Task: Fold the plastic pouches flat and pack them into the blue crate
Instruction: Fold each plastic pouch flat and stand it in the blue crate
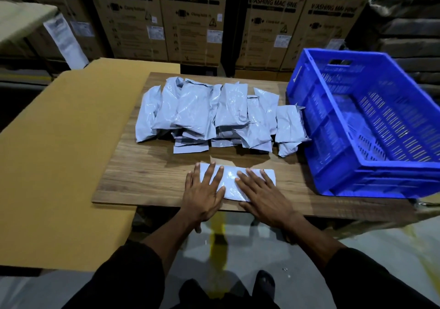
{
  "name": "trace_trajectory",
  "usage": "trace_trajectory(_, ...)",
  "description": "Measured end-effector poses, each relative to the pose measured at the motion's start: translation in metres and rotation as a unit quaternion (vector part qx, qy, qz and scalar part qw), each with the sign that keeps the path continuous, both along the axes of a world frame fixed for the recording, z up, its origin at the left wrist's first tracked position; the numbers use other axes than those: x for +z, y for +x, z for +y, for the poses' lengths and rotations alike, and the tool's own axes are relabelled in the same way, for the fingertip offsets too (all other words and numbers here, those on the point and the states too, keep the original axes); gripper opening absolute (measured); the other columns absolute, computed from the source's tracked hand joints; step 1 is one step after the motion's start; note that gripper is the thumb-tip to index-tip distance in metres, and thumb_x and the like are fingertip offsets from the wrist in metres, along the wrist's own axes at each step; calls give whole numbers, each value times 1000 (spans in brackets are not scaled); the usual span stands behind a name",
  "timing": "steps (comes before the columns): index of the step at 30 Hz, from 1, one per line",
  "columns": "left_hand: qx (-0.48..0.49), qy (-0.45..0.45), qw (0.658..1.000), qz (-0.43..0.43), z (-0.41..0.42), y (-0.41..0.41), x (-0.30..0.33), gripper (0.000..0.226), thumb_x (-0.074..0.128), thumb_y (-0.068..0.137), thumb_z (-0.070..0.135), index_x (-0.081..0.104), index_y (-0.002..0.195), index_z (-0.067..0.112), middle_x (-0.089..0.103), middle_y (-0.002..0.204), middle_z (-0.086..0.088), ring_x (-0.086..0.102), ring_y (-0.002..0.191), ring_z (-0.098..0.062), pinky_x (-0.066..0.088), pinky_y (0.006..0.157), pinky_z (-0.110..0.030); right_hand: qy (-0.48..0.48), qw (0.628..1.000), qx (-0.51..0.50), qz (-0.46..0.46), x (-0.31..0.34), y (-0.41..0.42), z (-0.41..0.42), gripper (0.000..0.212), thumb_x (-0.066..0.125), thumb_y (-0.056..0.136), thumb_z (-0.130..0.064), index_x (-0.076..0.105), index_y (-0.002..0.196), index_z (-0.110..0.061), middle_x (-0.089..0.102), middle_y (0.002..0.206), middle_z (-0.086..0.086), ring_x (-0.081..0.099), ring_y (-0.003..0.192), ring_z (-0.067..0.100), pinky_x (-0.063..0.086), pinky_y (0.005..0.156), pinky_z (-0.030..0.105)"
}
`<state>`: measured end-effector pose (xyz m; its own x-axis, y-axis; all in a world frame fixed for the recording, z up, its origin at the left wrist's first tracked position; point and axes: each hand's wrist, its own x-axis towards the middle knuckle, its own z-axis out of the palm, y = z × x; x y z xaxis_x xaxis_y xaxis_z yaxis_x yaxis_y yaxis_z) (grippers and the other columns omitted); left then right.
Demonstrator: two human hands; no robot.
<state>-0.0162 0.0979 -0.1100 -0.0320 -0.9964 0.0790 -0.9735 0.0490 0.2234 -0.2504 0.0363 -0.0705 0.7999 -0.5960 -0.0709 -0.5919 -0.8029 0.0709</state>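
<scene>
Cardboard sheet [59, 146] lying at 9 o'clock, left hand [202, 195] pressing flat-fingered on folded pouch [229, 180] at 6 o'clock of wooden board [147, 173], pouch partly hidden, right hand [264, 196] pressing likewise, pouch pile [214, 113] sitting at 12, blue crate [371, 170] sitting at 3, cut off, contents blurred.

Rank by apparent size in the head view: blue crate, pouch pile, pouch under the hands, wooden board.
1. Wooden board, partly covered.
2. Blue crate, cut off at the right edge and nearer the camera, so its lead over the pile is unsure.
3. Pouch pile.
4. Pouch pressed flat under left hand and right hand.
</scene>
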Motion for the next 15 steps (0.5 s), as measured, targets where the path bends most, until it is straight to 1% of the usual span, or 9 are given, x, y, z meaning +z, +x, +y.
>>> trace_trajectory(3, 1, -19, 1000, 0, 0, 0, 3, 75, 21, 101, 66, 24, 162, 23, 19, 169, -6, 16, 153, -43, 22, 116, -66, 25, 1000, 4, -13, 1, 4, -5, 61, 25, 105, -48, 34, 154, -13, 26, 164, 7, 28, 149, 29, 33, 116, 50)
trace_trajectory(5, -14, -47, 999, -19, 1, 2, 8, 80, 30, 98, 66, 27, 161, 17, 20, 168, -12, 18, 154, -40, 16, 118, -63, 49, 999, -4, -22, 7, 4, -5, 63, 12, 107, -49, 36, 153, -13, 28, 163, 6, 32, 147, 30, 35, 114, 51)
trace_trajectory(8, -72, -77, 991, -81, 0, 11, 13, 59, 40, 99, 38, 42, 153, 15, 46, 155, -12, 40, 145, -38, 22, 116, -64, 64, 996, 0, -54, 19, 4, -5, 68, 4, 107, -50, 35, 154, -12, 28, 163, 4, 37, 144, 33, 40, 109, 53)
trace_trajectory(9, -81, -86, 988, -96, -1, 15, 13, 55, 40, 96, 26, 46, 150, 16, 54, 148, -9, 46, 140, -36, 22, 115, -64, 56, 996, 9, -71, 20, 3, -4, 63, 8, 108, -46, 33, 155, -12, 28, 163, 4, 35, 145, 34, 40, 109, 54)
trace_trajectory(10, -83, -93, 987, -100, -4, 18, 14, 56, 38, 93, 19, 49, 147, 17, 60, 143, -6, 52, 135, -35, 23, 113, -64, 40, 996, 25, -74, 22, 1, -1, 54, 19, 109, -36, 30, 156, -13, 25, 164, 3, 31, 147, 35, 38, 111, 56)
trace_trajectory(11, -79, -92, 987, -101, -5, 21, 16, 57, 37, 90, 16, 49, 147, 18, 62, 139, -4, 55, 131, -33, 25, 112, -65, 15, 996, 57, -71, 21, -1, 0, 57, 37, 103, -23, 24, 158, -16, 21, 166, 1, 24, 149, 36, 33, 115, 57)
trace_trajectory(13, -79, -81, 988, -101, -8, 25, 21, 59, 41, 89, 14, 41, 147, 22, 63, 138, -1, 58, 129, -30, 33, 108, -67, -25, 991, 126, -26, 22, -3, 2, 98, 60, 76, -2, 14, 160, -21, 13, 167, -4, 13, 152, 37, 28, 116, 59)
trace_trajectory(14, -86, -73, 989, -98, -10, 28, 24, 63, 51, 88, 13, 37, 148, 23, 62, 139, 1, 58, 129, -29, 37, 105, -68, -30, 990, 141, -1, 24, -3, 3, 107, 64, 70, 4, 13, 160, -22, 13, 167, -5, 12, 152, 36, 30, 115, 59)
trace_trajectory(15, -93, -64, 989, -93, -11, 32, 27, 70, 63, 85, 10, 36, 148, 24, 61, 140, 1, 57, 130, -29, 39, 103, -69, -36, 988, 153, -3, 24, -3, 2, 108, 67, 70, 6, 15, 160, -23, 17, 166, -5, 15, 152, 36, 33, 113, 57)
